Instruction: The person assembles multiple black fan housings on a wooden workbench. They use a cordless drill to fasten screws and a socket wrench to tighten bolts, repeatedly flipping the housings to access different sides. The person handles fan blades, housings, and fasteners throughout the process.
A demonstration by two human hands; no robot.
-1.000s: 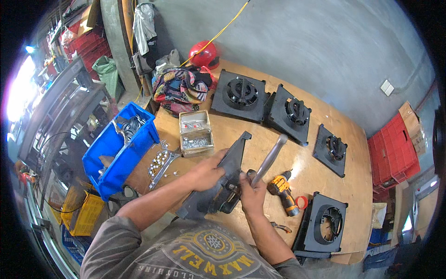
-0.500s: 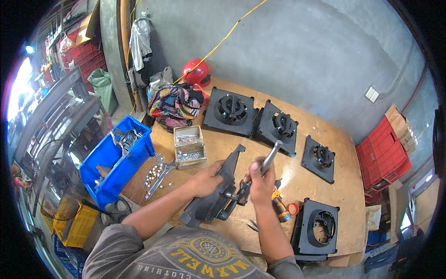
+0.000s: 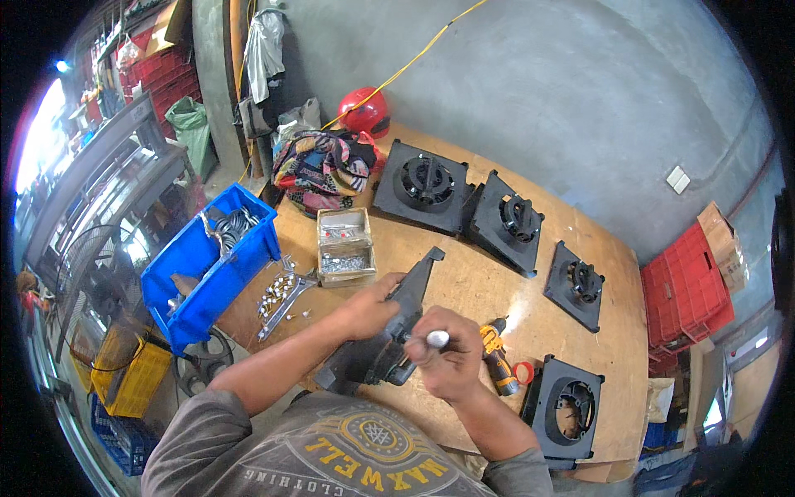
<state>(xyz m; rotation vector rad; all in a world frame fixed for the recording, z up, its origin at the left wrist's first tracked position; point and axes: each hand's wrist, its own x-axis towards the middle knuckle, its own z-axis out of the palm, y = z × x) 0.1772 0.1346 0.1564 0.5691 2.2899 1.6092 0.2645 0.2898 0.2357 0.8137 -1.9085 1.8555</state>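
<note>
My left hand (image 3: pixel 370 313) is closed on the upper face of a black square plate part (image 3: pixel 420 273), which stands tilted in front of my body. Wrapped around a hand tool with a silver metal handle (image 3: pixel 437 339), my right hand (image 3: pixel 451 360) is close against the plate's right side. The handle's round end points up at me, and the tool's head is hidden beneath my fist. Just right of that hand lie a yellow and black cordless drill (image 3: pixel 497 356) and a small red ring (image 3: pixel 523 372).
Black square housings (image 3: pixel 399 200) with round centres stand along the table's (image 3: pixel 464 282) far and right sides. At left are a blue bin (image 3: pixel 170 302) of metal parts, an open box (image 3: pixel 367 263) of small fasteners, loose bolts (image 3: pixel 277 294) and a wrench (image 3: pixel 290 308). A red helmet (image 3: pixel 364 109) sits behind.
My right hand has come down and left toward the plate, and the tool's handle has swung from leaning up and right to pointing at me. My left hand keeps its hold.
</note>
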